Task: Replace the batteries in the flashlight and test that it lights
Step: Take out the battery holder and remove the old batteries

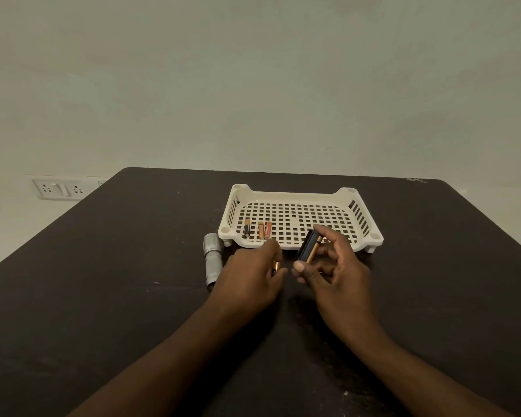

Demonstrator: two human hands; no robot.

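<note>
The right hand holds a dark battery holder, a short cylinder-shaped cartridge. The thumb is at its lower end and the index finger is at its upper end, so the holder stands tilted between them, with the other fingers loosely curled behind. A copper-and-black battery sits in the side of the holder that faces the camera.

The left hand is just beside it, with the palm turned down and the fingers curled inward. Between these fingers a loose battery shows only as a small copper-coloured strip; the rest is hidden by the hand. The two hands are near each other but do not touch.

To the left of the left hand lies the flashlight body, a grey metal tube with a wider ribbed head at the far end. It rests flat on the table, which has a dark matte surface with small pale marks.

Behind the hands stands a cream plastic tray with a bottom of square holes, slotted walls and short feet. In its near left part lie three small batteries, side by side, one darker and two more orange.

On the pale wall behind the table, at the left, there is a white socket panel.
</note>
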